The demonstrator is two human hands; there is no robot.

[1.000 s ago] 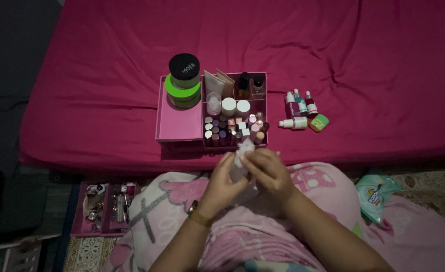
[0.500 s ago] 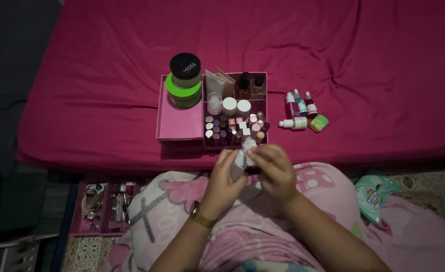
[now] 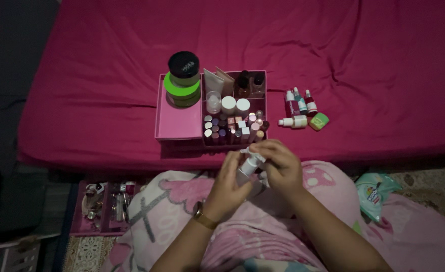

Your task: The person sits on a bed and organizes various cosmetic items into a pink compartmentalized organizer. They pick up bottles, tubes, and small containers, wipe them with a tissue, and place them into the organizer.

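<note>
The white wad that hid the thing a second ago is out of the way now, and a small white bottle (image 3: 249, 164) shows plainly between the hands, just in front of the pink organiser box (image 3: 178, 123) at the bed's near edge. Both hands have drifted a little to the right and up since then. The left hand (image 3: 229, 180) wraps the bottle's lower body, fingers curled closed around it; the right hand (image 3: 281, 163) arches over the top, fingertips pinched at the cap or nozzle end, though whether it twists or just steadies I cannot tell. My read: the wiping has given way to work on the bottle's top. The bottle looks like smooth, hard plastic, cylindrical with a narrower neck. Inside the organiser box stand rows of slim glossy tubes with round and square caps; on its far left corner sits a green jar (image 3: 182, 91) with a matte black lid stacked above. Right of the organiser box, a cluster of small dropper bottles (image 3: 299, 103) rests on the creased magenta bedsheet (image 3: 358, 60), soft and wrinkled.
</note>
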